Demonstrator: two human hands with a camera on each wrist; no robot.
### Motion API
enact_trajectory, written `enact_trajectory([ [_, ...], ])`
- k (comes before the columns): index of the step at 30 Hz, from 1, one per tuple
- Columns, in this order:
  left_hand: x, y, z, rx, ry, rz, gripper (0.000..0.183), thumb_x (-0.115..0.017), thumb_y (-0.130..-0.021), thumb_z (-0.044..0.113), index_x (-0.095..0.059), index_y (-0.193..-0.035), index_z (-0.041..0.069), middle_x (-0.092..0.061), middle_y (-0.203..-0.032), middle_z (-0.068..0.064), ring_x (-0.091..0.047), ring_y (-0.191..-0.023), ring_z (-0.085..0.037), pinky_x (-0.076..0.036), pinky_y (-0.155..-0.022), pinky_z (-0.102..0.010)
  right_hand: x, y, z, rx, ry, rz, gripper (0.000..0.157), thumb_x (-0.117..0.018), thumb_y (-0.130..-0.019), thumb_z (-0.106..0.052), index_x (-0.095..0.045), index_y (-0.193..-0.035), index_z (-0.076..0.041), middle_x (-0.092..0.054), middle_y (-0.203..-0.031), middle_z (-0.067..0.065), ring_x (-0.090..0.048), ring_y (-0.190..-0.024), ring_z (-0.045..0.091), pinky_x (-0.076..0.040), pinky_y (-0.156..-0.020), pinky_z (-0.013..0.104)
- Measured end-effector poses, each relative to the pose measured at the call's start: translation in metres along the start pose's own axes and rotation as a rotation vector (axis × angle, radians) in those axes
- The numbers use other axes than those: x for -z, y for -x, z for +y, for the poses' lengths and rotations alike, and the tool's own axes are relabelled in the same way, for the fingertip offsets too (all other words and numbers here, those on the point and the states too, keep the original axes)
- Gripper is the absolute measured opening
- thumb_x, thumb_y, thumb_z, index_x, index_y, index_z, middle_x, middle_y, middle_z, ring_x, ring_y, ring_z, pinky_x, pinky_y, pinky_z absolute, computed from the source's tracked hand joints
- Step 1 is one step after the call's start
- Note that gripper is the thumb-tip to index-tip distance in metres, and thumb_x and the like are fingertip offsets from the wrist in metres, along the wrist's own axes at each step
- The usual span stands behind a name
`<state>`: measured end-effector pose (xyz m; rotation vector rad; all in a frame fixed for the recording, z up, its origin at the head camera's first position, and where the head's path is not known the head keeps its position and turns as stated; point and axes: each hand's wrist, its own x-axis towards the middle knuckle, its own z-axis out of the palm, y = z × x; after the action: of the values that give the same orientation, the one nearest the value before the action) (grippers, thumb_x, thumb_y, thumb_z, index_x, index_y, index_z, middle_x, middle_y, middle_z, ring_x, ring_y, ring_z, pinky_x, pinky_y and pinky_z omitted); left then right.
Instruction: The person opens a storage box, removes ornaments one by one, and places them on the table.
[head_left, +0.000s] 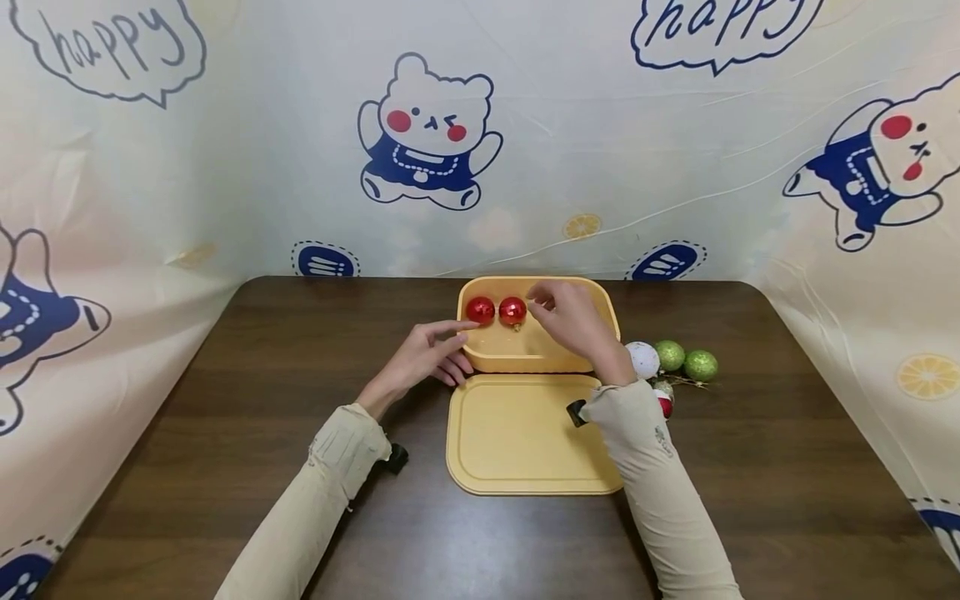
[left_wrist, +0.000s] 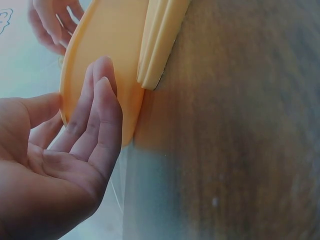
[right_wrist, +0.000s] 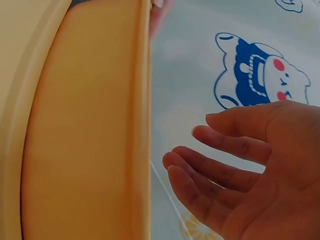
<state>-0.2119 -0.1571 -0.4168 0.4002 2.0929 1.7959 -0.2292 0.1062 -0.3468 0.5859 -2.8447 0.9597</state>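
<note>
Two shiny red Christmas balls [head_left: 512, 312] lie side by side in the left part of a yellow box [head_left: 525, 364]. My left hand [head_left: 429, 357] is at the box's left end, thumb and index at the rim, with other fingers extended along the outer wall [left_wrist: 131, 107]. Over the right part of the box hovers my right hand [head_left: 572, 321], its fingers loosely bent. The right wrist view shows nothing between the fingers of that hand [right_wrist: 240, 165]. A flat yellow lid [head_left: 532, 437] lies in front of the box, partly covered by my right sleeve.
To the right of the box are a white ball [head_left: 642, 359], two glittery green balls [head_left: 701, 366] and a partly hidden red ornament [head_left: 666, 407]. My right forearm hides some of that group. A patterned cloth [head_left: 555, 192] hangs behind the dark wooden table [head_left: 300, 317].
</note>
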Motion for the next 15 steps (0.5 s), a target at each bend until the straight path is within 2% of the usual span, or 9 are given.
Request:
enact_trajectory([
  [6, -0.002, -0.001, 0.000, 0.003, 0.014, -0.010, 0.042, -0.050, -0.106, 0.026, -0.053, -0.144, 0.008, -0.071, -0.086, -0.027, -0.071, -0.064, -0.030, -0.061, -0.061, -0.045, -0.014, -0.011, 0.002, 0.001, -0.011, 0.006, 0.023, -0.060, -0.098, -0.010, -0.070, -0.116, 0.001, -0.071, -0.112, 0.016, -0.066, -0.103, 0.032, -0.052, -0.093, 0.045],
  [15, 0.000, -0.002, -0.001, 0.003, -0.004, 0.000, 0.041, -0.050, -0.106, 0.026, -0.054, -0.144, 0.010, -0.071, -0.086, -0.026, -0.071, -0.065, -0.032, -0.061, -0.060, -0.043, -0.037, -0.021, 0.007, 0.013, 0.010, 0.019, 0.031, -0.063, -0.096, -0.007, -0.064, -0.125, 0.003, -0.063, -0.129, 0.017, -0.054, -0.125, 0.034, -0.042, -0.107, 0.048],
])
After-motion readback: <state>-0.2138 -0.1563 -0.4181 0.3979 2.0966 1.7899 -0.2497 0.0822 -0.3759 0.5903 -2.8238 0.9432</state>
